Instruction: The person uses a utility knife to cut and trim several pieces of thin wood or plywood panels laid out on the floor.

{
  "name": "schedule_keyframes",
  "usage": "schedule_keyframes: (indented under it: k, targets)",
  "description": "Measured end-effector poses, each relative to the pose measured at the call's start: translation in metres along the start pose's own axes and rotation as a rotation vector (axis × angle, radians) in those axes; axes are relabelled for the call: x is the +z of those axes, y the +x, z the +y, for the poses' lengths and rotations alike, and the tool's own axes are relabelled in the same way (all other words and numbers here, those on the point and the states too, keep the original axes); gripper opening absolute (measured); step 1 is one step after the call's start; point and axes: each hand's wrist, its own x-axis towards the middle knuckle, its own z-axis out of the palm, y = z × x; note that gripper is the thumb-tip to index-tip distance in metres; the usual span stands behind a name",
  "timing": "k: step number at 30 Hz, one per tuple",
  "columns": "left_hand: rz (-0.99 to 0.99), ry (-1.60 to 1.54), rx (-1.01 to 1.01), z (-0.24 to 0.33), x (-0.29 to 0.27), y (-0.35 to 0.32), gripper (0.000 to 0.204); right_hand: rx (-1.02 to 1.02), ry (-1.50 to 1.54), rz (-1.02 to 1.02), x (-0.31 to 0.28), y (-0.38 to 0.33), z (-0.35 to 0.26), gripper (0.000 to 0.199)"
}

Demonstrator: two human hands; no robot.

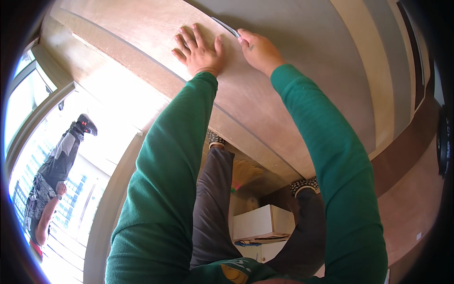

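My left hand (198, 49) lies flat, fingers spread, on a brown plywood panel (156, 28) that stretches in front of me. My right hand (259, 49) is closed around a thin grey metal blade-like tool (226, 27), whose tip rests on the panel's edge just right of my left hand's thumb. Both arms wear green sleeves. Below them my legs in dark trousers are visible, with patterned shoes (305, 184) standing on a lower ledge.
A grey wall surface (307, 57) and beige trim strips run to the right of the panel. A white box-like cabinet (262, 222) sits below between my legs. Another person (52, 175) stands at the far left by bright windows.
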Motion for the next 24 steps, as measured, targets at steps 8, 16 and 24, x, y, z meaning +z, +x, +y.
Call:
schedule_keyframes:
  k: [8, 16, 24]
  targets:
    - [0.004, -0.009, 0.007, 0.001, -0.005, 0.000, 0.088, -0.002, 0.019, -0.013, 0.012, 0.041, -0.026, 0.036]
    - [0.052, -0.017, 0.034, -0.001, 0.004, 0.004, 0.088, 0.002, -0.095, -0.078, -0.006, 0.010, -0.009, 0.036]
    - [0.026, -0.003, 0.028, 0.001, 0.002, -0.002, 0.087, 0.046, -0.174, -0.075, -0.077, -0.197, 0.099, 0.029]
